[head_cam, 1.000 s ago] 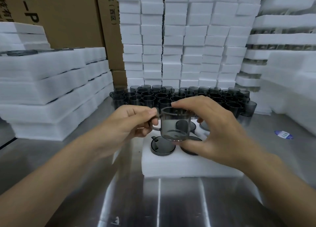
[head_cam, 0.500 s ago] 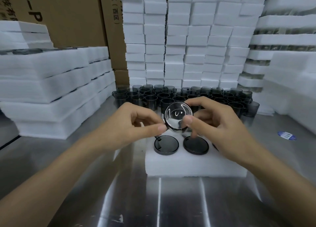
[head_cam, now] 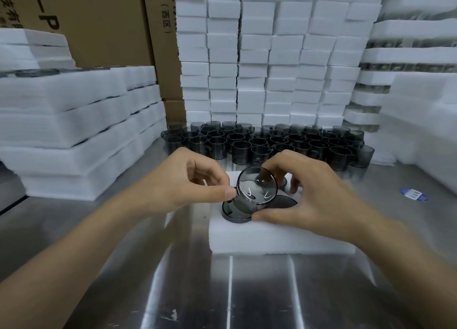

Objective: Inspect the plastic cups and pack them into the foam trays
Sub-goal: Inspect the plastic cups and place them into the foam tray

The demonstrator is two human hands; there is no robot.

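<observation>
Head cam: I'm mid-inspection on one smoky cup (head_cam: 257, 188), tipped so a round end (the base, I think) faces me, held just above the foam tray (head_cam: 272, 237). My left hand (head_cam: 188, 182) pinches the handle between thumb and forefinger. My right hand (head_cam: 311, 200) is curled round the body, thumb underneath, fingers over the top. My guess is the check's nearly done, so next it needs flipping bottom-up and pressing into a free pocket. The tray already holds a seated cup (head_cam: 235, 214) right under the held one, and a second cup (head_cam: 283, 202) beside it. Loose cups (head_cam: 272, 143) crowd behind the tray.
</observation>
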